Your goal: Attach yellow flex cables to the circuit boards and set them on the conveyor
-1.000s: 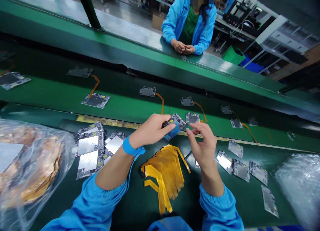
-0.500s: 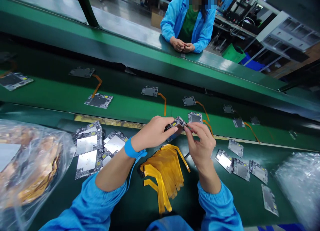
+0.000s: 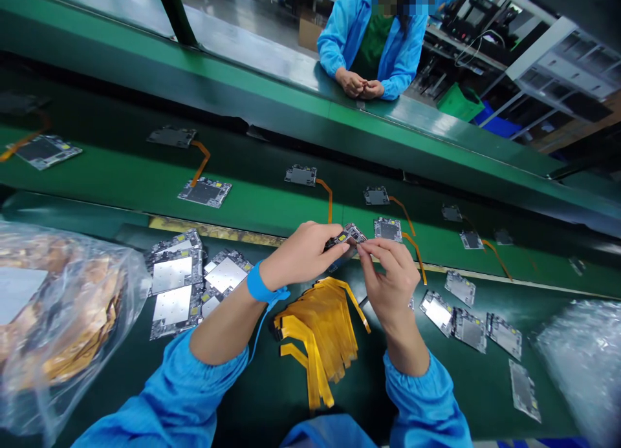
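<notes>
My left hand (image 3: 303,254) is closed on a small circuit board (image 3: 345,238), held above the near edge of the green bench. My right hand (image 3: 391,280) pinches the same board's right end with thumb and forefinger. A blue strap (image 3: 259,286) circles my left wrist. Below my hands lies a fanned pile of yellow flex cables (image 3: 317,331). A stack of boards with silver shields (image 3: 184,286) sits to the left. More loose boards (image 3: 466,325) lie to the right.
The green conveyor belt (image 3: 121,183) carries several boards with orange cables, such as one pair (image 3: 204,191). Clear plastic bags stand at the left (image 3: 53,312) and right (image 3: 582,357). Across the line a person in a blue coat (image 3: 373,41) rests both hands on the far ledge.
My right hand has closed in onto the board's right end. The board has tilted flatter, hiding its blue face. Boards on the belt have drifted to the right.
</notes>
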Available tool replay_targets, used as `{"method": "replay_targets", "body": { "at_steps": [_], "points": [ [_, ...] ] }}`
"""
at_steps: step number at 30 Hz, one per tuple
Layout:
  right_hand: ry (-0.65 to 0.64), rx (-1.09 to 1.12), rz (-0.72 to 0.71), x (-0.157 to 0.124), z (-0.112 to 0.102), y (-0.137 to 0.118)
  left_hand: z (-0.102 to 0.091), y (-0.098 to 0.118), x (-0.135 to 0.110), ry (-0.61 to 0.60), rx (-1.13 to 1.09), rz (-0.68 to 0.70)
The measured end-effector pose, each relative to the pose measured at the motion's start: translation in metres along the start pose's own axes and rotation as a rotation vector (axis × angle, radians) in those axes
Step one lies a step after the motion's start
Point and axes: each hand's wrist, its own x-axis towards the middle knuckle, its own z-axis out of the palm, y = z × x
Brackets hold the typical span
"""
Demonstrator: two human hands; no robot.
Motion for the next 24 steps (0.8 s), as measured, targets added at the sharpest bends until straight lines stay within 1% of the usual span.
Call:
{"method": "replay_targets", "body": {
  "at_steps": [3, 4, 5, 6, 8, 10, 11, 13, 15, 17, 19, 21, 24],
  "points": [
    [-0.024, 0.092, 0.012, 0.0, -0.003, -0.005, -0.004, -0.003, -0.001, 0.071, -0.017, 0.002],
    [-0.065, 0.141, 0.009, -0.001, -0.004, -0.007, -0.006, -0.004, -0.001, 0.107, -0.025, 0.001],
    [-0.141, 0.202, 0.003, -0.002, -0.004, -0.01, -0.008, -0.005, -0.001, 0.148, -0.033, -0.002],
    [-0.249, 0.268, -0.01, -0.003, -0.004, -0.014, -0.01, -0.006, -0.001, 0.19, -0.042, -0.007],
    [-0.53, 0.381, -0.069, -0.008, 0.0, -0.023, -0.013, -0.009, -0.002, 0.264, -0.054, -0.021],
    [-0.805, 0.428, -0.182, -0.015, 0.005, -0.032, -0.014, -0.011, -0.001, 0.307, -0.067, -0.033],
    [-0.913, 0.424, -0.244, -0.019, 0.009, -0.037, -0.014, -0.011, -0.001, 0.314, -0.075, -0.034],
    [-1.052, 0.37, -0.332, -0.027, 0.016, -0.046, -0.014, -0.012, -0.001, 0.31, -0.087, -0.031],
    [-1.106, 0.268, -0.344, -0.033, 0.024, -0.053, -0.013, -0.012, -0.001, 0.305, -0.082, -0.028],
    [-1.125, 0.157, -0.319, -0.037, 0.031, -0.057, -0.013, -0.011, -0.001, 0.299, -0.077, -0.024],
    [-1.141, 0.097, -0.311, -0.04, 0.035, -0.059, -0.014, -0.01, -0.001, 0.294, -0.083, -0.011],
    [-1.161, 0.111, -0.312, -0.041, 0.038, -0.057, -0.015, -0.01, -0.001, 0.289, -0.09, -0.014],
    [-1.165, 0.222, -0.264, -0.04, 0.037, -0.051, -0.016, -0.01, 0.0, 0.299, -0.099, -0.047]
  ]
}}
